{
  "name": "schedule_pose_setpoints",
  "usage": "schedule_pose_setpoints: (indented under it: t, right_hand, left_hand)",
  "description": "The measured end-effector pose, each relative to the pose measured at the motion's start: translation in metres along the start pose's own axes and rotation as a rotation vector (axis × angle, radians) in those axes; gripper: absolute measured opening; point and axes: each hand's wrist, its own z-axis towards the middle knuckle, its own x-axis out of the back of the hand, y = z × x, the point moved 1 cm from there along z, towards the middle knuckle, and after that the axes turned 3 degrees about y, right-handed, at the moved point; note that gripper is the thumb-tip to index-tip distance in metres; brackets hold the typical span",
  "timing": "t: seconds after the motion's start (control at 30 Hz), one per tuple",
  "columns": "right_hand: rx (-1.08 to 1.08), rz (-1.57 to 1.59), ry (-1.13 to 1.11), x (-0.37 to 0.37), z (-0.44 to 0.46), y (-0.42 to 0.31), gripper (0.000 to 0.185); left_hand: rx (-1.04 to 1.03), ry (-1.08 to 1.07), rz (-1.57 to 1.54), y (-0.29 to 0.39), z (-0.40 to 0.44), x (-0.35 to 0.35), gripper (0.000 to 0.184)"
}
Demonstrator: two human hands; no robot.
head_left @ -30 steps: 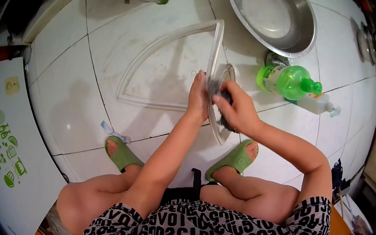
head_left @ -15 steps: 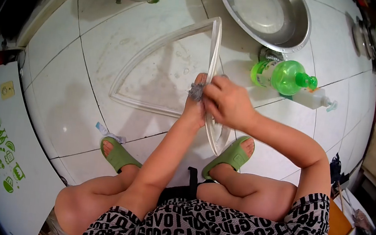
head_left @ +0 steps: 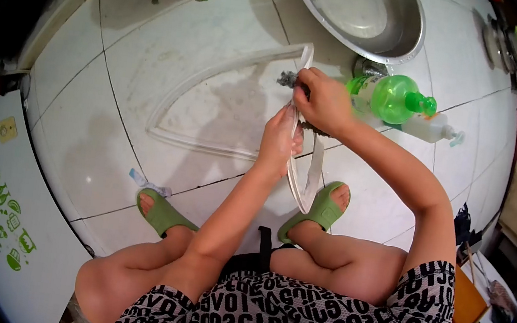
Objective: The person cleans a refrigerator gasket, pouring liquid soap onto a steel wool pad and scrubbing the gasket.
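A long white strip, like a rubber door seal, lies in a bent loop on the floor, with one side raised between my hands. My left hand is closed around that raised side. Just above it, my right hand presses a grey steel wool scrubber against the strip, fingers pinched over both. Part of the scrubber sticks out left of the strip. Some dark strands show below my right hand; whether they belong to the scrubber I cannot tell.
A steel basin holding water stands ahead. Right of my hands are a green pump bottle and a clear pump bottle. A white panel with green prints is at left. My green slippers rest on white tiles.
My right hand has moved up along the strip with the scrubber, away from my body. My left hand now wraps the strip lower down, and the loop has shifted slightly.
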Motion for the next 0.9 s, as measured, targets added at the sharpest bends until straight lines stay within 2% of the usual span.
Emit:
schedule_pose_setpoints:
  t: [0.1, 0.23, 0.3, 0.4, 0.47, 0.53, 0.6, 0.67, 0.8, 0.83, 0.9]
  right_hand:
    - [0.090, 0.128, -0.046, -0.003, -0.023, -0.019, 0.015]
    - [0.029, 0.077, -0.010, -0.009, -0.005, 0.000, 0.016]
    - [-0.075, -0.041, 0.089, -0.008, 0.019, 0.015, 0.016]
    - [-0.086, 0.094, -0.037, -0.005, -0.007, -0.008, 0.016]
    - [0.037, 0.197, -0.038, -0.007, -0.026, -0.025, 0.017]
    - [0.008, 0.078, -0.001, -0.010, -0.012, -0.007, 0.018]
    - [-0.060, 0.118, 0.050, -0.008, 0.007, 0.007, 0.017]
    - [-0.154, 0.075, 0.049, -0.005, 0.014, 0.012, 0.016]
    - [0.067, 0.201, -0.055, -0.009, -0.028, -0.029, 0.017]
    - [0.081, 0.126, -0.037, -0.009, -0.022, -0.020, 0.019]
    - [-0.053, 0.045, -0.007, -0.009, 0.005, 0.004, 0.018]
  left_hand:
    - [-0.063, 0.142, 0.024, 0.008, -0.001, -0.002, 0.017]
    - [-0.043, 0.034, -0.030, 0.004, -0.003, -0.001, 0.016]
    - [-0.037, 0.029, -0.035, 0.003, -0.006, -0.008, 0.016]
    - [-0.065, 0.019, -0.053, 0.003, -0.006, -0.006, 0.016]
    - [-0.076, 0.110, -0.053, 0.005, -0.002, -0.003, 0.016]
    - [-0.072, 0.119, -0.041, 0.003, -0.004, 0.002, 0.017]
    - [-0.024, -0.054, -0.033, 0.002, -0.005, 0.001, 0.018]
    - [-0.009, -0.053, -0.028, 0.004, -0.007, -0.003, 0.018]
    - [-0.076, 0.032, -0.046, 0.010, 0.001, 0.006, 0.018]
    - [-0.067, 0.041, -0.017, 0.012, 0.001, 0.004, 0.019]
    - [-0.064, 0.022, -0.010, 0.006, -0.004, 0.003, 0.018]
